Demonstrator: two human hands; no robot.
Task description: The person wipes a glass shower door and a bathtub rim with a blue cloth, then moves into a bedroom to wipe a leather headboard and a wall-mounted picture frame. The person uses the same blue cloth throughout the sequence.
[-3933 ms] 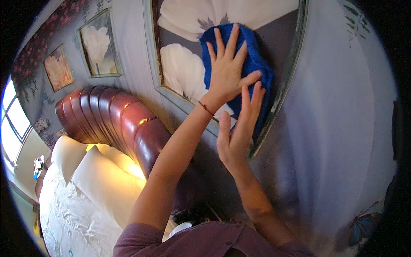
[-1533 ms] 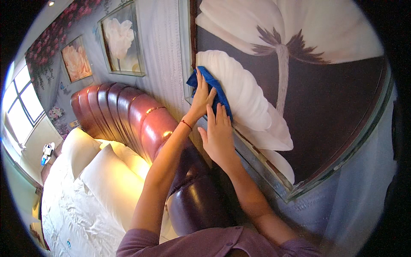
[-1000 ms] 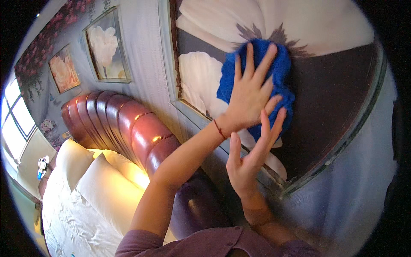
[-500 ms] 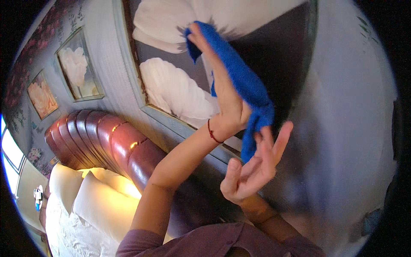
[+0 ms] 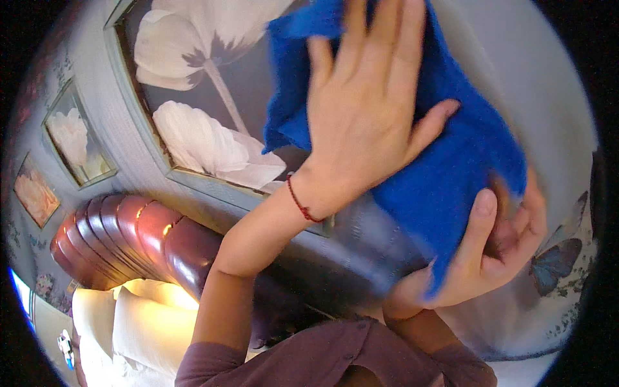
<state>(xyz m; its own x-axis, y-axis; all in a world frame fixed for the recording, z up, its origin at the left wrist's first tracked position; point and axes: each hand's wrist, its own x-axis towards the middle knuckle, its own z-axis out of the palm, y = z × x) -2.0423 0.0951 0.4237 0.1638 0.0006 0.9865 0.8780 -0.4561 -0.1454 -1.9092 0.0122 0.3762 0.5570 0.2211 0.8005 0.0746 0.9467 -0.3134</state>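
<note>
My left hand (image 5: 364,109), a thin red cord bracelet at its wrist, lies flat with fingers spread on a blue cloth (image 5: 451,138). The cloth is draped between the hand and a large framed picture of white flowers (image 5: 200,138). At the cloth's lower right edge is my right hand (image 5: 503,248). Its thumb stands away from half-curled fingers, and a corner of the cloth hangs beside the palm. Part of the fingers is blurred and covered by the cloth, with no firm grip visible.
Two smaller framed flower pictures, one white (image 5: 77,142) and one orange (image 5: 37,190), hang further left. Below them a padded brown headboard (image 5: 129,238) curves behind white pillows (image 5: 155,329). A butterfly motif (image 5: 554,264) shows on the grey wall at right.
The cloth has swung from edge-on to spread out facing me. My left hand has turned its back toward me. My right hand has moved right, and the view has shifted.
</note>
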